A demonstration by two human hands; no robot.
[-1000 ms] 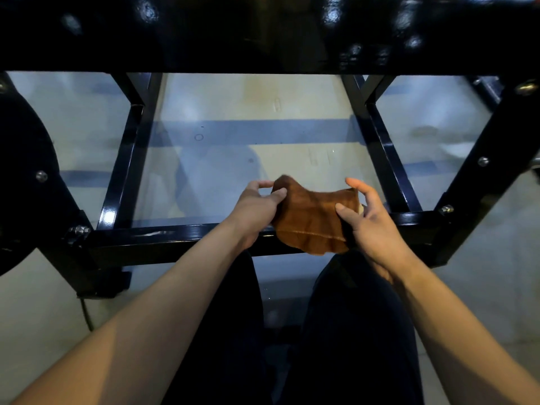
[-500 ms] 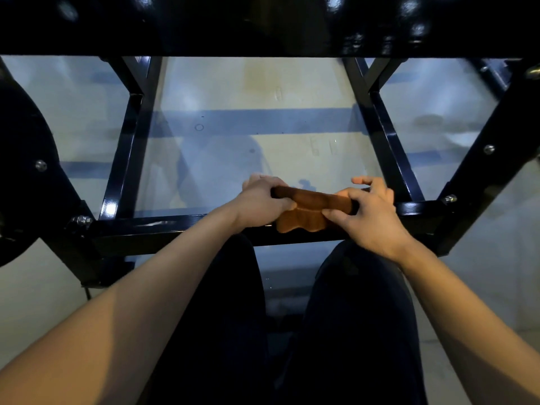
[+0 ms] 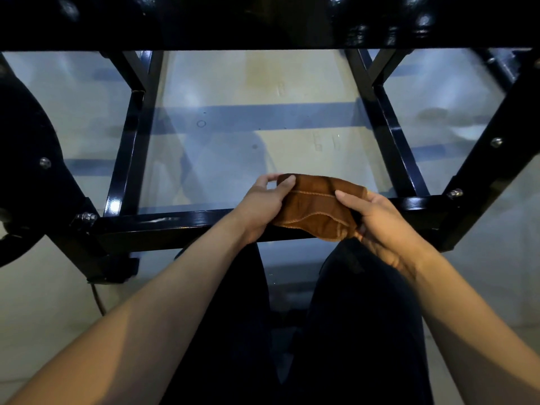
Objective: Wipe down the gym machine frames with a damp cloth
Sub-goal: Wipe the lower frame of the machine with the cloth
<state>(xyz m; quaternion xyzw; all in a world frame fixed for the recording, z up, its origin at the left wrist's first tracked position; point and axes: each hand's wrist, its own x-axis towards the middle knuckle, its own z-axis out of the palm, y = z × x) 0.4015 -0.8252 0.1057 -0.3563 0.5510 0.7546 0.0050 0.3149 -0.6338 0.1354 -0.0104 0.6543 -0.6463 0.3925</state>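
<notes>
A: What had changed by the time we looked down at our hands?

B: Half a second before, we had the cloth [image 3: 317, 210] bunched into a narrow roll, pressed between both fists on the near crossbar [image 3: 181, 222]. Now it had opened out again into a loose fold, its stitched hems showing, lifted a little and hanging just in front of that bar.

A: And our fingers?

B: Our left hand [image 3: 264, 204] pinched the cloth's left corner, the thumb on top and the fingers curled behind it. Our right hand [image 3: 377, 220] gripped the right end: the thumb lay across the top, the other fingers were tucked under the fabric, so we could not tell how they lay.

A: So where did that leave the wiping?

B: We judged we were refolding, perhaps to turn up a fresh face, not wiping. The cloth spanned the gap between our two thumbs, and the bar ran on past our fingers to either side, with the side rails [image 3: 128, 147] beyond our fingertips apparently yet to be reached.
</notes>
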